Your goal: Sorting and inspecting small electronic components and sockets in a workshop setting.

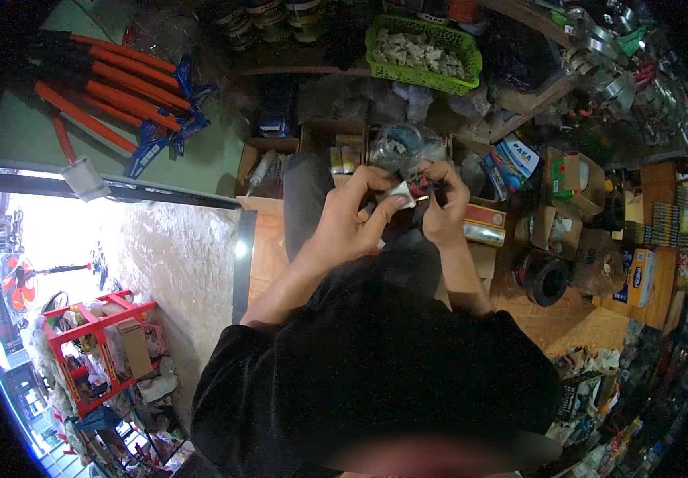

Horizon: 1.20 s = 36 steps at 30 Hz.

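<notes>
My left hand [353, 218] grips a small white piece [402, 195], which looks like a plastic part, between thumb and fingers. Close against it, my right hand [447, 206] pinches a small dark red and black item [419, 183]; its exact kind is too blurred to tell. A thin pale tip [422, 198] shows between the two hands. Both hands are held over my lap. Just beyond them stands a clear round container [401, 143] with small pale pieces inside.
Farther off is a green plastic basket [422, 80] of white pieces. Cardboard boxes [269, 145] stand around my legs. To the right are a blue and white printed box [511, 164] and a black ring-shaped roll [546, 284]. Several orange-handled tools [135, 89] lie at left.
</notes>
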Tool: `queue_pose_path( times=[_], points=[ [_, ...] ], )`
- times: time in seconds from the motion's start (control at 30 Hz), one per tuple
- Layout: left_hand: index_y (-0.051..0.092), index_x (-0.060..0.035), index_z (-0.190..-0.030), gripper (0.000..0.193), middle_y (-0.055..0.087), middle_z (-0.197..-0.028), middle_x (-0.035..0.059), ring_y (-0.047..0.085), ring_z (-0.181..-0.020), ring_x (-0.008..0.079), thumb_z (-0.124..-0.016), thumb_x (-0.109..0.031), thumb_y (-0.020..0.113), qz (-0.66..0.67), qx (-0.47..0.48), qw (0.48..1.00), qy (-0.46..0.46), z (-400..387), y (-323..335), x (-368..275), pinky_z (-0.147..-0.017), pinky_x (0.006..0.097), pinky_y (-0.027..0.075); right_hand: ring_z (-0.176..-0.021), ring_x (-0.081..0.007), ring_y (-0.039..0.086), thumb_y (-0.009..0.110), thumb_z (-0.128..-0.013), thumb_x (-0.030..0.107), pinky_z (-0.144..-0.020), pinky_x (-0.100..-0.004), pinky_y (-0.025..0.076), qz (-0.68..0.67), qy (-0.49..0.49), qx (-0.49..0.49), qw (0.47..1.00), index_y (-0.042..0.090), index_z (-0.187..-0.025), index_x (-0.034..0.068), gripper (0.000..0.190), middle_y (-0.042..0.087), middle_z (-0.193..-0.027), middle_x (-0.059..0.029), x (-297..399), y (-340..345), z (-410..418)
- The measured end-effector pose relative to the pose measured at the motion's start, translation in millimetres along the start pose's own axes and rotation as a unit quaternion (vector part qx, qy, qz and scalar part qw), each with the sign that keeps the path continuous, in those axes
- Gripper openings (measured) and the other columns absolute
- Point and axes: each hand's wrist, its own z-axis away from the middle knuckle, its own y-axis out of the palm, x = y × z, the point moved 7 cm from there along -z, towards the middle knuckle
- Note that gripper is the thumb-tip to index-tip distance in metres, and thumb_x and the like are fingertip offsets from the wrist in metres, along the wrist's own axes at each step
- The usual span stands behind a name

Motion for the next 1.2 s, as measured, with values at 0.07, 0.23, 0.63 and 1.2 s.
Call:
queue_pose_path(
  times=[0.07,0.23,0.63,1.2],
  points=[
    [0.052,-0.0047,-0.105,0.018,0.060,-0.088,0.0022,0.052,-0.069,0.0065,-0.100,-0.014,0.067,0.094,0.009,0.993,-0.069,4,-1,7,-0.061,0.0225,0.042,-0.085,-0.0153,0.062,0.064,-0.084,-0.007,-0.079,-0.0285,0.048,0.011,-0.008,0.004,1.000,0.062,-0.099,-0.002,0.016,0.066,-0.092,-0.0089,1,-1,1],
    [0.048,-0.0096,-0.104,0.016,0.060,-0.082,0.0047,0.038,-0.046,0.0078,-0.106,-0.022,0.058,0.564,0.083,0.752,-0.331,28,24,25,-0.042,0.0238,0.025,-0.080,-0.0228,0.065,0.066,-0.077,-0.012,-0.074,-0.0310,0.049,0.018,-0.041,0.126,0.991,0.065,-0.098,-0.002,0.023,0.066,-0.090,-0.0147,43,12,-17],
    [0.062,-0.0004,-0.099,0.016,0.071,-0.100,0.0147,0.071,-0.084,0.0253,-0.090,-0.005,0.074,-0.118,-0.030,0.991,0.048,4,-9,17,-0.073,0.0321,0.053,-0.093,-0.0154,0.060,0.058,-0.090,0.001,-0.088,-0.0302,0.047,0.052,0.087,0.124,0.987,0.062,-0.104,-0.001,0.014,0.064,-0.098,-0.0080,-20,-8,-6],
    [0.059,-0.0008,-0.118,0.029,0.069,-0.107,0.0099,0.066,-0.096,0.0144,-0.093,-0.005,0.073,-0.030,-0.088,0.991,-0.096,3,-7,63,-0.082,0.0285,0.053,-0.100,-0.0110,0.058,0.053,-0.101,0.019,-0.089,-0.0271,0.046,-0.109,0.226,0.010,0.968,0.053,-0.127,0.003,0.030,0.063,-0.111,-0.0043,-50,14,14]
  ],
)
